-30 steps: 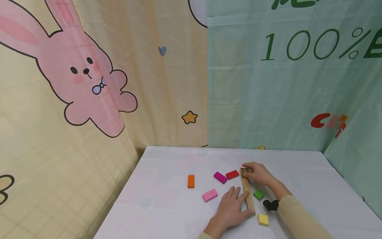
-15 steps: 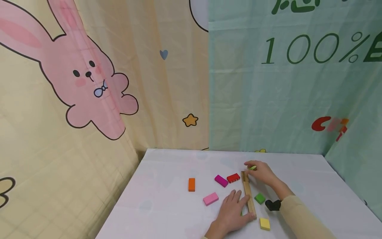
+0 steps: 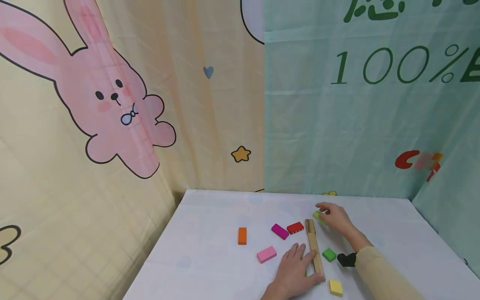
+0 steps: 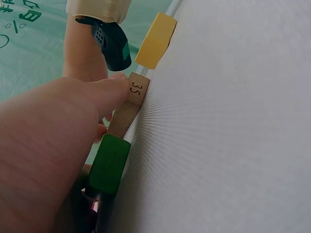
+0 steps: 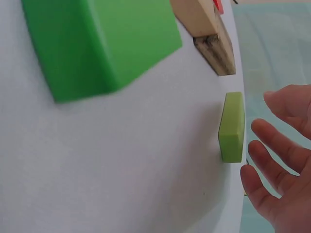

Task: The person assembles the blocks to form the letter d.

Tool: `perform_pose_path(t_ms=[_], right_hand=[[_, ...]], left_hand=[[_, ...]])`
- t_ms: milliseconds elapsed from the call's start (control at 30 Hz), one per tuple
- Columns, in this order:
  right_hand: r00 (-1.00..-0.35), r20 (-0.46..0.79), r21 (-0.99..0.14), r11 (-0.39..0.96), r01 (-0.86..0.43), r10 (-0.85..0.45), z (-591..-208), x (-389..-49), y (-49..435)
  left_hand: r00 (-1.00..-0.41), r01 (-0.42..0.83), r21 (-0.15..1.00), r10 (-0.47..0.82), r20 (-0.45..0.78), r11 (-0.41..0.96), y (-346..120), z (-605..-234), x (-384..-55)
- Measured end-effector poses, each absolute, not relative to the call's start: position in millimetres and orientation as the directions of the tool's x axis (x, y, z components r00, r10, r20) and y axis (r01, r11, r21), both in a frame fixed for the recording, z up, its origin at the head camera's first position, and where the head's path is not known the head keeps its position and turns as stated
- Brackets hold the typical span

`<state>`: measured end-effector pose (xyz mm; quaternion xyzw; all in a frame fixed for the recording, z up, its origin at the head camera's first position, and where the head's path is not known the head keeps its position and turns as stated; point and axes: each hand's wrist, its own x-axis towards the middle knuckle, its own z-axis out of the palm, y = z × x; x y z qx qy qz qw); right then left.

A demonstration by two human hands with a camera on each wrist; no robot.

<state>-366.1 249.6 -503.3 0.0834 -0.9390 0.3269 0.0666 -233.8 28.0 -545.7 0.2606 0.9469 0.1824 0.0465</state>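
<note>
My left hand (image 3: 293, 268) lies with fingers extended beside narrow wooden bars (image 3: 316, 255); its thumb and index finger touch them. In the left wrist view, the near end (image 4: 136, 88) of the wood carries the number 35. Close to that palm stands a dark green block (image 4: 109, 165), mostly covered by the hand in the head view. Beyond the far end of the bars, my right hand (image 3: 336, 217) hovers at a light green block (image 3: 316, 215). The right wrist view shows its fingers spread, apart from that block, which sits on the table.
Left of the bars lie red (image 3: 295, 228), magenta (image 3: 280, 231), pink (image 3: 266, 254) and orange (image 3: 242, 236) blocks. A green block (image 3: 329, 254) and a yellow block (image 3: 335, 287) are on the right. Printed curtains (image 3: 210, 104) stand behind the white table (image 3: 202, 266).
My right hand has moved from the far end of the bars slightly right, and the light green block it held now lies released on the table. The left hand stays at the bars.
</note>
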Motion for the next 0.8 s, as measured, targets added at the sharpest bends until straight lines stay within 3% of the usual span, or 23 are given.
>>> perform_pose_path(t_ms=[333, 800], right_hand=[[-0.989, 0.108, -0.637, 0.757, -0.144, -0.097, -514.1, -368.5, 258.8], [-0.998, 0.052, -0.661, 0.748, -0.063, -0.038, -516.0, -374.4, 264.1]], left_hand=[[-0.876, 0.416, 0.393, 0.477, -0.067, 0.820, 31.8, -549.3, -233.0], [-0.856, 0.474, 0.382, 0.517, -0.014, 0.794, 28.2, -544.9, -234.1]])
